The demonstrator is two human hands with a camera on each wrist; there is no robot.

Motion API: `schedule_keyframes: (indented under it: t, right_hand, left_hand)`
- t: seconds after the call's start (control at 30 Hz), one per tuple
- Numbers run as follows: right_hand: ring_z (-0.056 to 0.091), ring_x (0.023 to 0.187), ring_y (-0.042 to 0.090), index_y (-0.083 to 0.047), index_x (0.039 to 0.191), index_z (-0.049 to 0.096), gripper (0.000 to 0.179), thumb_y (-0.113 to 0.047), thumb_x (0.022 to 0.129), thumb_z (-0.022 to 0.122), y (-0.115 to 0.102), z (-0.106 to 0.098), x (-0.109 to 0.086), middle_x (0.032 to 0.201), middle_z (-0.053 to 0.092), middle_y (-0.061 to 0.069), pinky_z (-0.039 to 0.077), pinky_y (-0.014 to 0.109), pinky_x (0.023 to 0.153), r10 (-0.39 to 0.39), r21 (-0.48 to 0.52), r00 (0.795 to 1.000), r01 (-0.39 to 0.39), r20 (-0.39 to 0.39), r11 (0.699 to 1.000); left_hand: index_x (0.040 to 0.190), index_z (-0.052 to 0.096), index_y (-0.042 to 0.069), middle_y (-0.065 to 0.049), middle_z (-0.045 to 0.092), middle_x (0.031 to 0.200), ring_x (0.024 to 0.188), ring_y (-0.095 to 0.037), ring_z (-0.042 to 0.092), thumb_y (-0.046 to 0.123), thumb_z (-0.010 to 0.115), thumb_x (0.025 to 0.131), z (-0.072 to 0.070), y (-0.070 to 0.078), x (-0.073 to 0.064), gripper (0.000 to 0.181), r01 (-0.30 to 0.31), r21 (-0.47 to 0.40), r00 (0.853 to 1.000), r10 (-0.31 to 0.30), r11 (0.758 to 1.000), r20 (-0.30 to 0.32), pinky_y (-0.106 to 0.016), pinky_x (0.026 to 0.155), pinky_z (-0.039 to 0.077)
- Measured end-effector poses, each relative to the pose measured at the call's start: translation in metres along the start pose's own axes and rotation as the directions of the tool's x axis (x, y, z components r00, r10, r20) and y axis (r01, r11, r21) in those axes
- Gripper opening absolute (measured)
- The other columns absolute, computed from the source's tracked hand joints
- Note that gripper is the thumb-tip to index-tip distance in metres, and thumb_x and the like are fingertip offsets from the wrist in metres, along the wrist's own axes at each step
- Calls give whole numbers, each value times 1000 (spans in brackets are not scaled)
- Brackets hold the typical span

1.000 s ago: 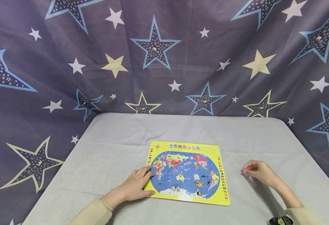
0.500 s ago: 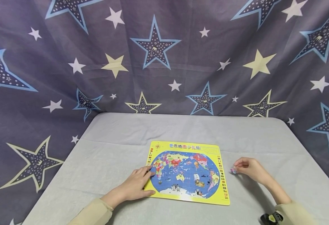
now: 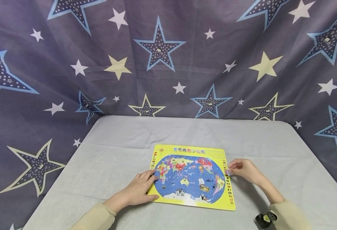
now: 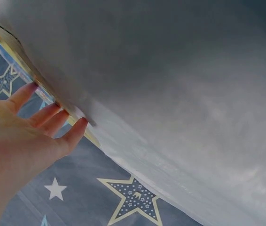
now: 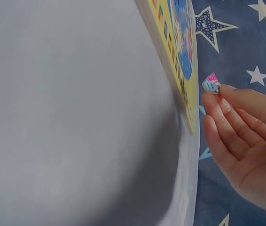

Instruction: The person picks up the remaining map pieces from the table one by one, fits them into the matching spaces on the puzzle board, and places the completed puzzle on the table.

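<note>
A yellow-bordered world map board (image 3: 214, 206) lies flat on the table, its oval map showing continents, animals and a row of flags down each side. My left hand (image 3: 141, 188) rests at the board's left edge, thumb near the lower corner and fingers reaching onto the border. In the left wrist view its fingers (image 4: 46, 115) are spread and relaxed along that edge. Between thumb and forefinger my right hand (image 3: 246, 171) pinches a small pink and light-blue puzzle piece (image 5: 211, 83). In the head view the piece overlaps the right border, by the flags.
Grey cloth covers the table (image 3: 122, 134). A dark curtain (image 3: 168, 80) printed with stars hangs behind it and at both sides. A black device (image 3: 265, 220) sits at the right wrist, next to the beige sleeve (image 3: 289, 215).
My right hand has moved left with the puzzle piece, from the bare cloth to the board's right border. The left hand and the board have stayed where they were.
</note>
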State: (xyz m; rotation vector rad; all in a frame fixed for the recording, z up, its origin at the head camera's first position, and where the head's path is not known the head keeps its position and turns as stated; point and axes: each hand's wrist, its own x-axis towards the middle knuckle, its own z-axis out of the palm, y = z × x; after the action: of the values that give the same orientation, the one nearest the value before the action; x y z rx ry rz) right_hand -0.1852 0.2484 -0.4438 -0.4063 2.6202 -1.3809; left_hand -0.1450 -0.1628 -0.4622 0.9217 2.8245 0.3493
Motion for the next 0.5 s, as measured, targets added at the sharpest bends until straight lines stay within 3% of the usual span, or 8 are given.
schedule_keyframes:
  t: [0.27, 0.5]
  right_hand:
    - [58, 69, 13, 5, 85, 61, 9, 1, 77, 61, -5, 12, 12, 76, 63, 8, 50, 22, 62, -55, -37, 998, 56, 24, 998]
    - [59, 70, 19, 5, 85, 61, 9, 1, 78, 60, -18, 24, 21, 76, 62, 8, 50, 22, 62, -40, -2, 998, 40, 50, 999]
  left_hand:
    - [127, 44, 10, -15, 29, 138, 127, -27, 27, 57, 50, 80, 0, 0, -1, 67, -4, 0, 1000, 4, 1000, -5, -44, 99, 26]
    - [127, 44, 9, -15, 29, 138, 127, -27, 27, 56, 50, 80, -1, 1, -1, 66, -6, 0, 1000, 6, 1000, -5, -44, 100, 26]
